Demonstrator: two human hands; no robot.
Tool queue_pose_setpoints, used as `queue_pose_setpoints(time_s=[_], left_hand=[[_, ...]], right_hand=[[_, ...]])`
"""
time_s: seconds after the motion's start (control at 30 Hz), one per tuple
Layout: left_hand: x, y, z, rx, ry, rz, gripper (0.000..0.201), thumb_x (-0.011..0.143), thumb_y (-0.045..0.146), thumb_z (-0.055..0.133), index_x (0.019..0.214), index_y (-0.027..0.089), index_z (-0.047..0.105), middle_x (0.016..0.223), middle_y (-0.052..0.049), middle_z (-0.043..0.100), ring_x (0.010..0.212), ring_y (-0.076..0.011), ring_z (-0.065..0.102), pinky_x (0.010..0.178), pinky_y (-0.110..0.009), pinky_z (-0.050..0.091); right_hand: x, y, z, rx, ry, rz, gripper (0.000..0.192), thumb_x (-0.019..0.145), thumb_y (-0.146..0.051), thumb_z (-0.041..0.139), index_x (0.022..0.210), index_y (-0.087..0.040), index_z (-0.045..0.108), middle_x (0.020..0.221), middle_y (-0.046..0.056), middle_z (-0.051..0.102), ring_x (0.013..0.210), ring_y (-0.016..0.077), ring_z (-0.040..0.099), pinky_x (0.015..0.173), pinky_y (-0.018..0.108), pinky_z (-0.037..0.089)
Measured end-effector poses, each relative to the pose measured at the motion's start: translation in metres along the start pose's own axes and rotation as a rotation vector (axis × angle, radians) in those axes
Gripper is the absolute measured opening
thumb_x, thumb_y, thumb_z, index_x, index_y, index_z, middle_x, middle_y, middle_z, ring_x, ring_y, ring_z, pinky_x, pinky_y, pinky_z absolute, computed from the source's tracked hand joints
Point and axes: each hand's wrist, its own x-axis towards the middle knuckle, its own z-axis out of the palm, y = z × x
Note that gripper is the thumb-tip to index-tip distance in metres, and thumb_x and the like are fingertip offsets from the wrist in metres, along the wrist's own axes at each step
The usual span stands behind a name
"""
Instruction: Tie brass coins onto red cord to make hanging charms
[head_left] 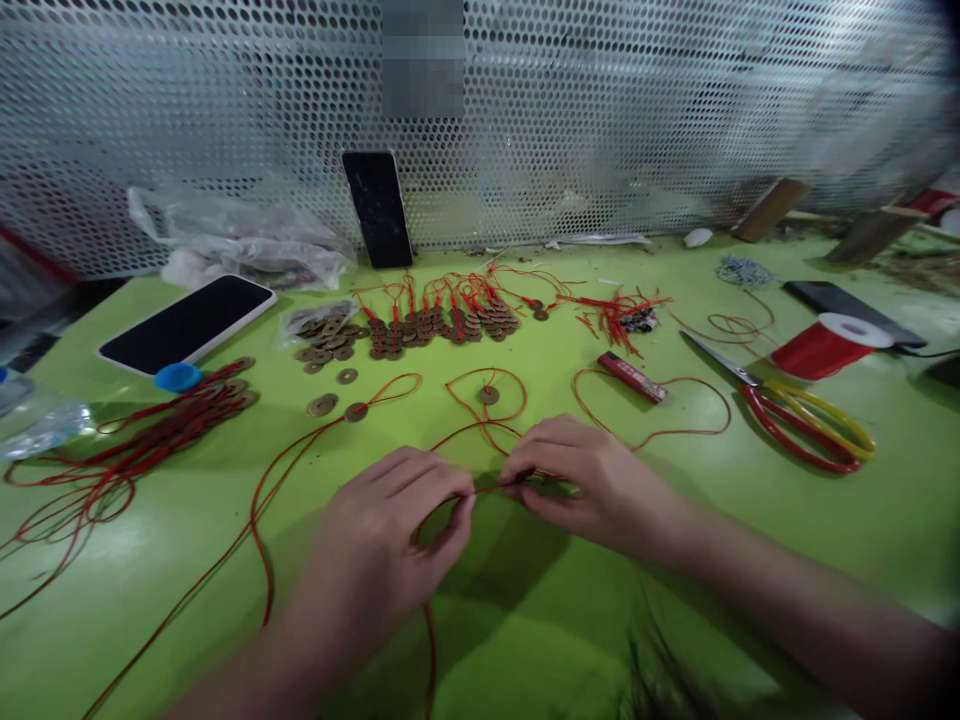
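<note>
While left hand [390, 540] & right hand [585, 480] both pinch the red cord [491, 488], fingers clenched, recommend even tension; coins [330, 335] lie at 11 o'clock on counter [750, 520].

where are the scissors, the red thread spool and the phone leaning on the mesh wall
scissors [806, 420], head view, on the red and yellow handles
red thread spool [821, 348], head view, on the wound red side
phone [378, 208], head view, middle of its dark screen

blurred patch [422, 58] on mesh wall, forearms cut off by bottom edge
</note>
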Motion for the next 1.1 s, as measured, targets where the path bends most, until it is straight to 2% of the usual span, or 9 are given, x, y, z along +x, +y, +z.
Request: queue_pose_setpoints(time_s=[0.27, 0.43, 0.63, 0.77, 0.9, 1.0, 1.03, 1.1], left_hand=[[0.000, -0.010, -0.001, 0.076, 0.072, -0.022, 0.005, 0.080, 0.017, 0.059, 0.083, 0.020, 0.062, 0.078, 0.001, 0.067, 0.071, -0.0131, 0.062, 0.066, -0.026, 0.050], [-0.002, -0.007, -0.001, 0.072, 0.064, 0.012, 0.028, 0.078, 0.023, 0.063, 0.105, 0.020, 0.059, 0.093, -0.004, 0.069, 0.084, -0.0177, 0.064, 0.074, -0.031, 0.053], [-0.003, 0.001, -0.001, -0.034, 0.080, 0.028, 0.011, 0.081, 0.017, 0.058, 0.086, 0.025, 0.063, 0.076, 0.003, 0.070, 0.069, -0.0141, 0.064, 0.064, -0.028, 0.054], [-0.004, 0.001, -0.002, -0.031, 0.112, -0.031, 0.013, 0.083, 0.021, 0.054, 0.082, 0.028, 0.064, 0.071, 0.003, 0.069, 0.066, -0.0156, 0.064, 0.059, -0.029, 0.053], [-0.005, 0.001, -0.001, -0.035, 0.115, -0.044, 0.015, 0.083, 0.022, 0.051, 0.080, 0.028, 0.065, 0.070, 0.003, 0.069, 0.064, -0.0161, 0.064, 0.058, -0.029, 0.054], [-0.004, 0.003, -0.003, -0.005, 0.063, 0.007, 0.016, 0.082, 0.019, 0.051, 0.078, 0.026, 0.065, 0.069, 0.003, 0.069, 0.061, -0.0154, 0.064, 0.055, -0.028, 0.055], [-0.003, 0.004, -0.004, 0.009, 0.050, 0.017, 0.016, 0.081, 0.018, 0.051, 0.078, 0.025, 0.065, 0.069, 0.003, 0.069, 0.061, -0.0153, 0.064, 0.055, -0.028, 0.055], [-0.004, 0.005, -0.005, 0.036, 0.040, 0.041, 0.016, 0.081, 0.019, 0.051, 0.078, 0.025, 0.065, 0.069, 0.003, 0.070, 0.061, -0.0153, 0.064, 0.055, -0.027, 0.054]], right_hand=[[0.002, 0.004, -0.008, 0.053, 0.098, 0.051, 0.007, 0.083, -0.018, 0.059, 0.085, -0.017, 0.066, 0.079, 0.002, 0.069, 0.071, 0.0111, 0.062, 0.067, 0.022, 0.046], [0.002, 0.002, -0.004, 0.009, 0.115, 0.013, 0.007, 0.082, -0.017, 0.060, 0.083, -0.017, 0.066, 0.078, 0.002, 0.069, 0.071, 0.0120, 0.061, 0.068, 0.024, 0.045], [0.001, -0.006, 0.011, -0.017, 0.110, -0.102, 0.009, 0.082, -0.020, 0.060, 0.088, -0.019, 0.065, 0.077, 0.001, 0.067, 0.073, 0.0123, 0.058, 0.069, 0.025, 0.043], [0.004, -0.002, 0.003, -0.059, 0.141, -0.066, 0.010, 0.081, -0.024, 0.061, 0.088, -0.019, 0.065, 0.078, 0.002, 0.067, 0.075, 0.0122, 0.060, 0.070, 0.024, 0.044], [0.008, 0.029, -0.034, -0.256, 0.279, 0.094, 0.013, 0.083, -0.020, 0.055, 0.085, -0.017, 0.067, 0.079, 0.004, 0.069, 0.073, 0.0140, 0.062, 0.072, 0.027, 0.046], [0.008, 0.073, -0.070, -0.429, 0.384, 0.347, 0.015, 0.079, -0.020, 0.055, 0.083, -0.017, 0.069, 0.083, 0.006, 0.070, 0.072, 0.0161, 0.063, 0.070, 0.027, 0.047], [0.007, 0.089, -0.081, -0.480, 0.391, 0.448, 0.015, 0.078, -0.021, 0.056, 0.083, -0.017, 0.070, 0.084, 0.006, 0.071, 0.073, 0.0170, 0.063, 0.071, 0.027, 0.046], [0.005, 0.116, -0.098, -0.553, 0.311, 0.642, 0.018, 0.079, -0.024, 0.055, 0.084, -0.017, 0.071, 0.083, 0.006, 0.071, 0.073, 0.0184, 0.063, 0.068, 0.027, 0.045]])
